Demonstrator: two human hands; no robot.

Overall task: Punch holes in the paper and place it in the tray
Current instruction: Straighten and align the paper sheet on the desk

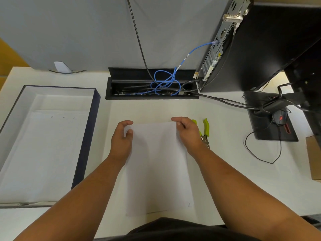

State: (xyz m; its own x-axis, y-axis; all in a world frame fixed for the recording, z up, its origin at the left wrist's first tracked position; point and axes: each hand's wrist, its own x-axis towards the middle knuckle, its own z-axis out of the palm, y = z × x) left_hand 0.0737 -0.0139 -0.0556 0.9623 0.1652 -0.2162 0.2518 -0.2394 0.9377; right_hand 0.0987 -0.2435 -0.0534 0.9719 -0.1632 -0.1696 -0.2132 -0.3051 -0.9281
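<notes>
A white sheet of paper (158, 164) lies flat on the desk in front of me. My left hand (121, 136) pinches its far left corner between thumb and fingers. My right hand (188, 133) pinches the far right corner. A hole punch with lime-green handles (205, 130) rests on the desk just right of my right hand, partly hidden behind it. The tray (86, 136), a dark-walled box with a white inside, sits at the left and holds sheets (45, 150) with three holes near their far edge.
An open cable well (151, 87) with blue and black cables sits behind the paper. A computer tower (225, 42), a monitor stand (271, 117) with a mouse and trailing cables fill the right. A cardboard box (314, 157) is at the right edge.
</notes>
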